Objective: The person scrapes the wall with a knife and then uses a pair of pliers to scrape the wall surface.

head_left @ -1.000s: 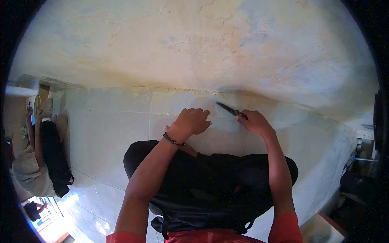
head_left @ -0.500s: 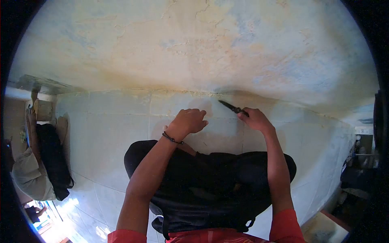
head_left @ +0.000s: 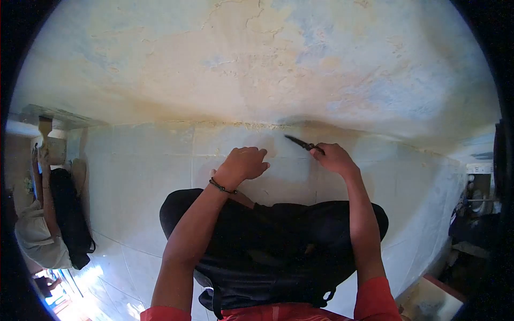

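Your right hand point(head_left: 333, 158) is clamped around the handle of a dark pointed tool point(head_left: 300, 143), whose tip angles up and left to the seam where the tiled floor point(head_left: 139, 171) meets the stained, patchy wall point(head_left: 257, 64); your left hand point(head_left: 243, 163) rests just beside it, fingers curled loosely and pressed on the tile, gripping nothing; a dark cord bracelet point(head_left: 221, 186) circles that wrist; both forearms reach out from red sleeves point(head_left: 377, 299) over your knees in dark trousers point(head_left: 273, 246), folded close to the wall; the pale tiles run left and right along the wall's foot, with a joint line passing under the right hand; far to the left another person point(head_left: 51, 214), in a light top with long dark hair, sits against the same floor, well apart from your hands.
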A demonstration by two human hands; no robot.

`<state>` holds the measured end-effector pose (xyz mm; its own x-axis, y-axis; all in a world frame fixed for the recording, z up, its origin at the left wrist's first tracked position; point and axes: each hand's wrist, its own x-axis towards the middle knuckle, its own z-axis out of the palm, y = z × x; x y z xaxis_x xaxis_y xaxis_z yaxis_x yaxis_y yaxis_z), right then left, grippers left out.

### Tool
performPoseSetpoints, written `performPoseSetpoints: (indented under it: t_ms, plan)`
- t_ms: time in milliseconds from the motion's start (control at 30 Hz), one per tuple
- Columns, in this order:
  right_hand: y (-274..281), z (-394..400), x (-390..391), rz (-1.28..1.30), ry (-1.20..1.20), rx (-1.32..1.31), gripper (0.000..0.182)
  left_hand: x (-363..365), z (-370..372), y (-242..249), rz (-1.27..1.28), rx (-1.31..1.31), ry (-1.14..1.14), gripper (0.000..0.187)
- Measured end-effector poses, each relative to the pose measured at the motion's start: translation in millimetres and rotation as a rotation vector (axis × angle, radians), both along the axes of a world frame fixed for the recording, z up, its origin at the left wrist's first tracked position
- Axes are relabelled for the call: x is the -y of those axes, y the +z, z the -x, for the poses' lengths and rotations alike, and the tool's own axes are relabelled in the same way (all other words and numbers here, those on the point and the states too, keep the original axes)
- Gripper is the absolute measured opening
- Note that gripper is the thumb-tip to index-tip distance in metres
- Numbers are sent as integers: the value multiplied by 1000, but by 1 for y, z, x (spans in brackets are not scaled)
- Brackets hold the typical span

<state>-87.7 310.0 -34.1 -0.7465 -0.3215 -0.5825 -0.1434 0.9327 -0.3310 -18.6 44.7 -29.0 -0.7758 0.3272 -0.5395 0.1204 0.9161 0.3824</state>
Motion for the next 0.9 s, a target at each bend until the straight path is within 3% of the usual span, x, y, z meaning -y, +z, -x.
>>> performPoseSetpoints:
  t_ms: [233,433,600,800,900]
  plan:
    - [-10,-3,1,-3,126,139,47,0,-2,-5,-5,-25,6,45]
    - [-14,-5,9,-19,0,-102,50,2,1,-4,-5,-13,10,45]
    - [-7,-19,28,214,126,12,41,3,4,5,13,-51,35,43]
    - [-19,-39,44,286,207,108,47,1,0,5,21,-21,28,39]
    - [-30,-36,39,231,205,-83,48,-3,-1,7,34,11,2,39]
